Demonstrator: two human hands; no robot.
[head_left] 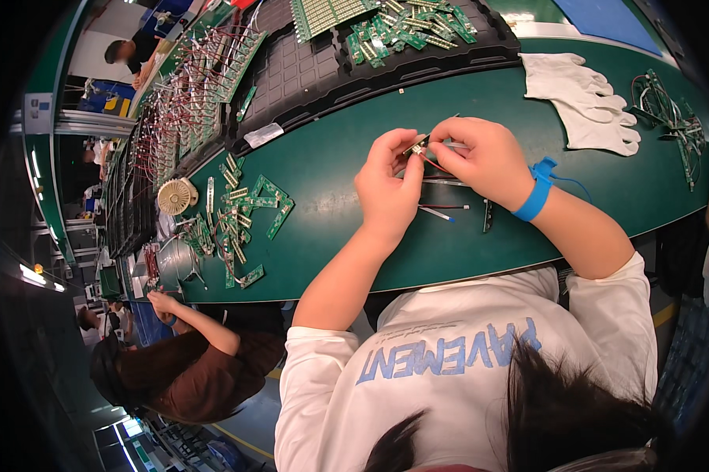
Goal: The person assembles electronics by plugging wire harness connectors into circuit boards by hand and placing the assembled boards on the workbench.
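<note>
We pinch a tiny part with red wires [419, 148] between left hand [387, 189] and right hand [484, 157]; tugging hard might snap those wires.

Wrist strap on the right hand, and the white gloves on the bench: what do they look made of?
Wrist strap: looks like blue elastic fabric, matte, with a thin blue cord trailing off. White gloves: apparently soft knit cloth, limp and creased, lying flat on the green bench.

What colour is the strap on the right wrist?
Blue; the wrist strap shows best in the head view.
</note>
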